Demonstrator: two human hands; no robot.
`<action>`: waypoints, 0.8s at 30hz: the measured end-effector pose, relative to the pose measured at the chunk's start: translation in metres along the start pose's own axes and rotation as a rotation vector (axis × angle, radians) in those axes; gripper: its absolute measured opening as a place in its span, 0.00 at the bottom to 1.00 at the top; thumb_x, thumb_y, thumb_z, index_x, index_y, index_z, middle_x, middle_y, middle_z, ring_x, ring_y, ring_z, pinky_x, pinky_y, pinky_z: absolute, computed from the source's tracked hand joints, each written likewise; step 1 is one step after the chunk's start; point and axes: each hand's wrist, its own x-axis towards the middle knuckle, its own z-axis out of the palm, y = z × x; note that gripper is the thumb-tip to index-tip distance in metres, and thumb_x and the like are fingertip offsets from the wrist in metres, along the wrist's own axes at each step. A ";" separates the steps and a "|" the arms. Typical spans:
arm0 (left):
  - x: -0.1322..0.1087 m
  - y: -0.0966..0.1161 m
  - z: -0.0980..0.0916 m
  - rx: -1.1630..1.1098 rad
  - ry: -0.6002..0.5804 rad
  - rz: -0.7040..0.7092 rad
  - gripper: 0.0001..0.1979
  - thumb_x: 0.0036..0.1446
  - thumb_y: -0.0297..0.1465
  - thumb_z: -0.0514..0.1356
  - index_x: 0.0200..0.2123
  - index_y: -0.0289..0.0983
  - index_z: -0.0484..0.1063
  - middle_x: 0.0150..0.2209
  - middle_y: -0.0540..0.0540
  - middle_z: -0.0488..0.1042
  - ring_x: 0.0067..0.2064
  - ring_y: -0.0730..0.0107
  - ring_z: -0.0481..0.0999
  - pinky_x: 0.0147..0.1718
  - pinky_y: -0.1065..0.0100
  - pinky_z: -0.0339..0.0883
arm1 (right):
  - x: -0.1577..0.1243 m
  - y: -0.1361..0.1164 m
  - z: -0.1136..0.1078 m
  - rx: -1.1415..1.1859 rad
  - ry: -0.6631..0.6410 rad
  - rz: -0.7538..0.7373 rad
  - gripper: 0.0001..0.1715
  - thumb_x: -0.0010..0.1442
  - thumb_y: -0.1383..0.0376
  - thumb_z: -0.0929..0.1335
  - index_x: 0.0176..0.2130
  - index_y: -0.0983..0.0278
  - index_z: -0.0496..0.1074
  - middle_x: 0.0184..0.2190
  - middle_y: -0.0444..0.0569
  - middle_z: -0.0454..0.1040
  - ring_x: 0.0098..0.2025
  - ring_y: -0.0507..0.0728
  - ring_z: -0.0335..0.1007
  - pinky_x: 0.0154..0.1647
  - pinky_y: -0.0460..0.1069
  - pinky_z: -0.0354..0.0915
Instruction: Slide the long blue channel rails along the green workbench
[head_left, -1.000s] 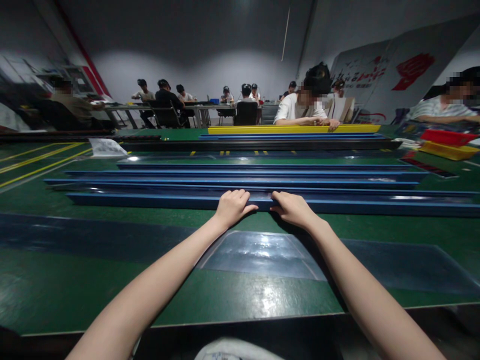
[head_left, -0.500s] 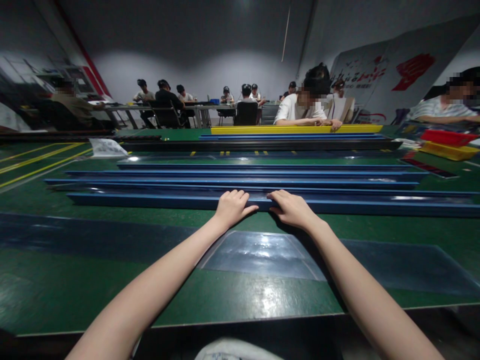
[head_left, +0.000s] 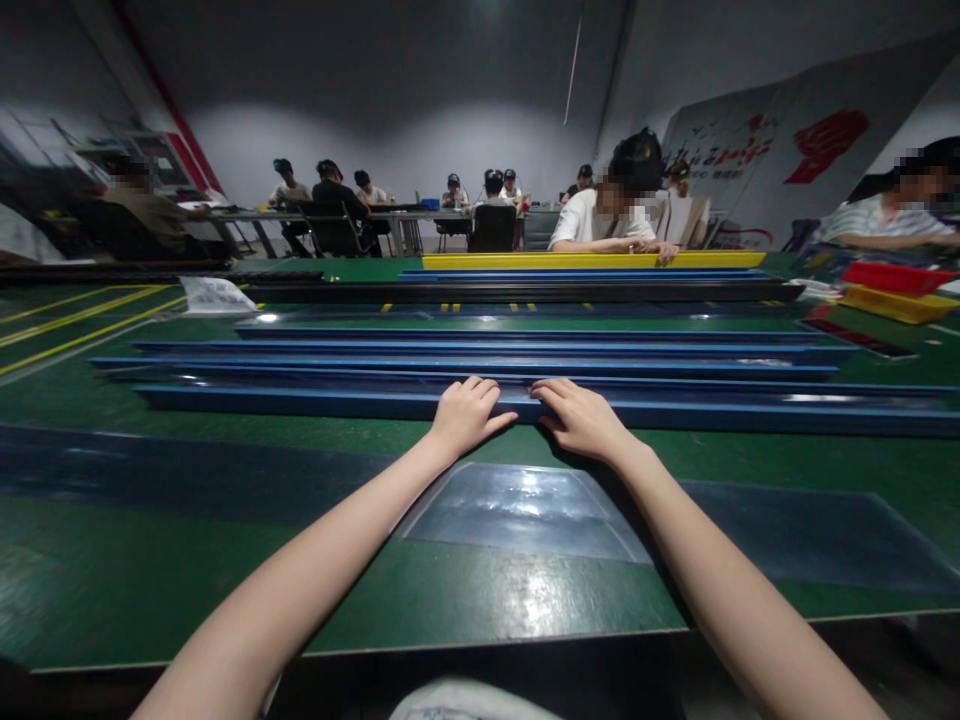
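A long blue channel strip (head_left: 300,402) lies crosswise on the green table (head_left: 420,610). Around its near wall my left hand (head_left: 466,412) is closed, thumb on the front and fingers over the top edge. My right hand (head_left: 581,415) grips the same strip a short way to the right, its fingertips inside the channel. Between me and the strip, a clear plastic sheet (head_left: 525,505) lies flat, partly covered by my forearms. Just behind, more blue channel strips (head_left: 360,362) lie roughly parallel.
Farther back are a black strip (head_left: 525,291) and a yellow strip (head_left: 592,260), where a co-worker (head_left: 600,220) leans in with a hand on it. A red tray (head_left: 896,277) and a yellow tray (head_left: 896,303) sit at right. A white sheet (head_left: 217,296) stands at left.
My right hand's fingers have shifted very slightly left along the strip. My left hand and the strip look almost unmoved.
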 end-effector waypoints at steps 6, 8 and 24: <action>0.000 0.000 0.001 0.015 0.001 0.001 0.18 0.56 0.45 0.52 0.34 0.35 0.68 0.40 0.42 0.72 0.41 0.63 0.69 0.35 0.65 0.60 | 0.001 0.001 0.000 0.010 -0.022 0.014 0.19 0.55 0.67 0.62 0.48 0.63 0.63 0.51 0.53 0.65 0.53 0.58 0.58 0.48 0.51 0.60; 0.000 0.000 0.001 0.022 -0.002 0.005 0.18 0.56 0.45 0.52 0.35 0.35 0.68 0.40 0.42 0.72 0.41 0.63 0.69 0.35 0.65 0.60 | 0.001 0.001 -0.001 0.019 -0.022 0.017 0.19 0.56 0.66 0.62 0.48 0.63 0.64 0.51 0.52 0.66 0.53 0.57 0.58 0.48 0.51 0.60; 0.001 0.000 0.001 0.066 -0.008 0.010 0.19 0.56 0.45 0.51 0.35 0.34 0.68 0.40 0.44 0.72 0.40 0.63 0.69 0.34 0.65 0.60 | 0.001 0.002 -0.001 0.019 -0.014 0.015 0.16 0.55 0.66 0.62 0.45 0.64 0.66 0.51 0.52 0.66 0.53 0.57 0.58 0.49 0.51 0.61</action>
